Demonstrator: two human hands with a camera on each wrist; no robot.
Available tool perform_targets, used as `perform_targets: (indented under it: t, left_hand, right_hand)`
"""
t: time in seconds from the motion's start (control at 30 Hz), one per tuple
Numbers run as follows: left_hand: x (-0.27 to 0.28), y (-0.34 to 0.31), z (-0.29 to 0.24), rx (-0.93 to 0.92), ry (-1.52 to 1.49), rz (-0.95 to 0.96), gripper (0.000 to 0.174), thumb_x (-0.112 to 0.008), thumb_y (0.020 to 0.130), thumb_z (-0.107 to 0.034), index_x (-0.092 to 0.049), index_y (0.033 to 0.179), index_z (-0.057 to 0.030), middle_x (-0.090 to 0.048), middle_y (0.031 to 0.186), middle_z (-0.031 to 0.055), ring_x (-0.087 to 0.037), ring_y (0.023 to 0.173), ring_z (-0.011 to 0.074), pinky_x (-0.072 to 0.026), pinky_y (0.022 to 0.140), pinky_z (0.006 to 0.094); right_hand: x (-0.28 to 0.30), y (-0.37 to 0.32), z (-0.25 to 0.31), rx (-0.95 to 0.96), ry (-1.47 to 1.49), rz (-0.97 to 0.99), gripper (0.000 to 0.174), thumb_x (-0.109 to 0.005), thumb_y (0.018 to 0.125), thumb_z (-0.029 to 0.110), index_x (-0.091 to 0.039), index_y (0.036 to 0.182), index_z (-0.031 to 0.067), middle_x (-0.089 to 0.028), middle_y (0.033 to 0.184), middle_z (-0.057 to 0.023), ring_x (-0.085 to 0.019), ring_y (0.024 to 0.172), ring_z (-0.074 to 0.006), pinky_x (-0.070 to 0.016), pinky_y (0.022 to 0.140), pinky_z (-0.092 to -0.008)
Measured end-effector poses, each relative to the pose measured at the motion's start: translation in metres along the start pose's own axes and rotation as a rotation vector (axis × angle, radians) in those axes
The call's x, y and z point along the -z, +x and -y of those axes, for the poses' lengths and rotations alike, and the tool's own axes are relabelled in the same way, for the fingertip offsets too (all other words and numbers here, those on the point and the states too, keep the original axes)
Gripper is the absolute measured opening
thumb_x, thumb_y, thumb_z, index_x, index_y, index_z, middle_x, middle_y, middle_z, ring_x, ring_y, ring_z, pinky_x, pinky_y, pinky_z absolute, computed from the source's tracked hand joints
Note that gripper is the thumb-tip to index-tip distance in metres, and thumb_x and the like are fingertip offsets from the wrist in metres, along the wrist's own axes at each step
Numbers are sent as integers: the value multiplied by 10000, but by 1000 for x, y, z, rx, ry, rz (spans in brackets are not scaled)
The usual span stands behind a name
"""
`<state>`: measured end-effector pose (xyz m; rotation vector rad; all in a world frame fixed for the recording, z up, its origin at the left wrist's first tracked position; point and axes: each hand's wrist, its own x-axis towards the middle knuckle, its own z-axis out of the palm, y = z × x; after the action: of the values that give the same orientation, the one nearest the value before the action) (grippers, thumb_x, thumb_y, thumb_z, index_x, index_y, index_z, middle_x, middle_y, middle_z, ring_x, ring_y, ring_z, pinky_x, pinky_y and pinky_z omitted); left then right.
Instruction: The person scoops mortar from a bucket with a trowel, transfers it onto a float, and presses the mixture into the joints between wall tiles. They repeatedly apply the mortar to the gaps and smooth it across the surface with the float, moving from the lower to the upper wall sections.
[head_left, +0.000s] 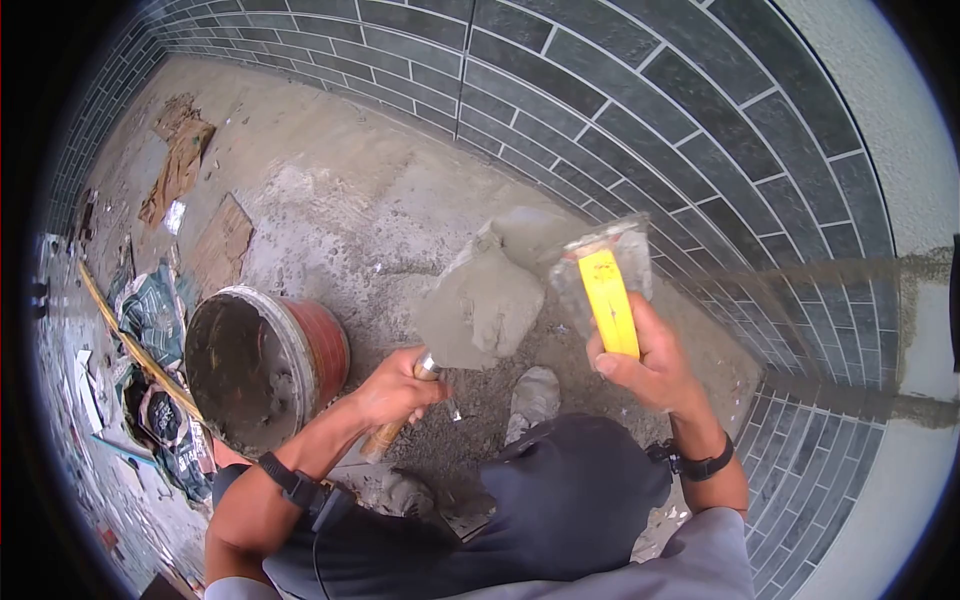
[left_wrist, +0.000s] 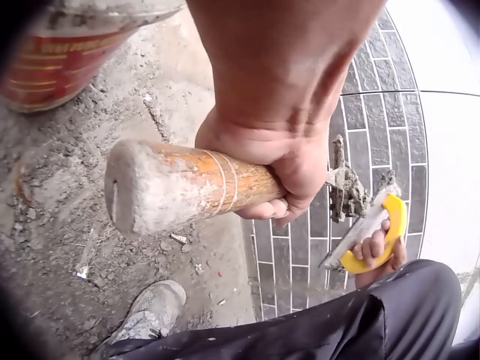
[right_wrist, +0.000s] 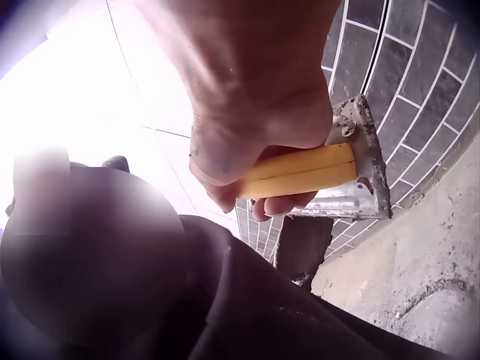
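In the head view the left hand (head_left: 395, 388) grips the wooden handle (head_left: 380, 440) of a trowel whose blade carries grey mortar (head_left: 480, 310). The left wrist view shows its fingers wrapped round that mortar-smeared handle (left_wrist: 187, 187). To the right, the right hand (head_left: 645, 355) holds a yellow-handled float (head_left: 608, 300), its metal plate apart from the mortar in the head view. From the right wrist, the fingers are curled round the yellow handle (right_wrist: 300, 171), and the plate (right_wrist: 367, 161) has mortar on its edges. Part of the trowel blade lies hidden under the mortar.
A red bucket (head_left: 325, 345) with mortar inside stands left of the left hand. Grey brick-patterned tiles (head_left: 560, 90) cover the wall ahead and to the right. Cardboard (head_left: 225, 240), bags (head_left: 155, 320) and a long yellow stick (head_left: 130, 345) lie at the left. A shoe (head_left: 535, 395) rests on the floor.
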<state>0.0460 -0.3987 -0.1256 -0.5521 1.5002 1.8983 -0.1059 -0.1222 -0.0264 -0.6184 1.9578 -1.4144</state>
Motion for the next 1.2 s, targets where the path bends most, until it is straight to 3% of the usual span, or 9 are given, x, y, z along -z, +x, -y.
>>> perform_targets:
  t: [0.27,0.33,0.47,0.57,0.63,0.7,0.77,0.8,1.2]
  left_hand:
    - [-2,-6,-10,-54,159,14,207,-674,860,-66,-613,1055,-33,-575,721,-7,-511,553,65,-433,483,251]
    - [-2,-4,-7,-101,269,-30,210,-672,852,-69,-618,1050,-22,-612,772,0,-526,644,68,-456,570,264]
    - [-6,-7,-13,-192,329,-75,267,-672,808,-40,-617,1067,-10,-643,828,18,-540,745,89,-477,677,288]
    - [-1,-10,-29,-291,433,-109,310,-667,762,-6,-620,1069,-4,-655,865,41,-571,818,107,-490,754,298]
    - [1,-12,-34,-410,441,-87,354,-663,728,12,-620,1079,6,-664,878,55,-588,853,117,-492,792,302]
    - [3,-6,-25,-501,473,-57,288,-647,746,21,-637,1032,0,-660,860,48,-594,767,107,-502,694,289]
    - [-2,-8,-31,-109,174,35,206,-638,781,23,-649,981,-24,-651,821,38,-567,643,85,-476,552,263]
    - [-8,-7,-33,-153,93,55,111,-650,825,17,-633,914,-48,-613,747,17,-525,527,70,-414,444,237]
    - [9,3,-7,77,-411,99,204,-671,826,28,-497,864,-73,-477,546,35,-470,406,148,-369,373,292]
  right_hand:
    - [1,27,11,-28,-225,157,433,-679,883,290,-517,1167,6,-563,789,-39,-528,659,-136,-432,604,-307]
    - [2,26,20,-9,-533,121,446,-659,891,330,-513,1138,-12,-595,801,-162,-588,727,-336,-431,644,-398]
    - [7,14,26,-76,-638,57,410,-686,862,272,-522,1126,5,-623,819,-195,-609,759,-378,-442,670,-443]
    - [16,4,1,314,-1038,-207,485,-749,789,213,-548,1184,18,-639,885,-130,-604,776,-294,-462,692,-384]
    - [21,3,-1,616,-1217,-622,557,-774,746,148,-590,1267,80,-662,1005,-122,-615,937,-307,-471,819,-406]
    - [37,-2,-18,563,-1234,-711,584,-770,740,125,-597,1298,115,-660,1049,-115,-606,990,-317,-460,868,-416]
    - [49,-9,-20,499,-1243,-786,618,-766,735,101,-603,1329,150,-658,1092,-108,-597,1044,-328,-449,917,-427]
    - [55,-9,-17,523,-1216,-767,602,-757,732,85,-622,1313,165,-656,1094,-110,-595,1038,-330,-449,916,-428]
    - [168,-94,-143,43,-1468,-701,649,-685,782,47,-482,1396,102,-536,1261,-243,-524,1132,-439,-417,959,-505]
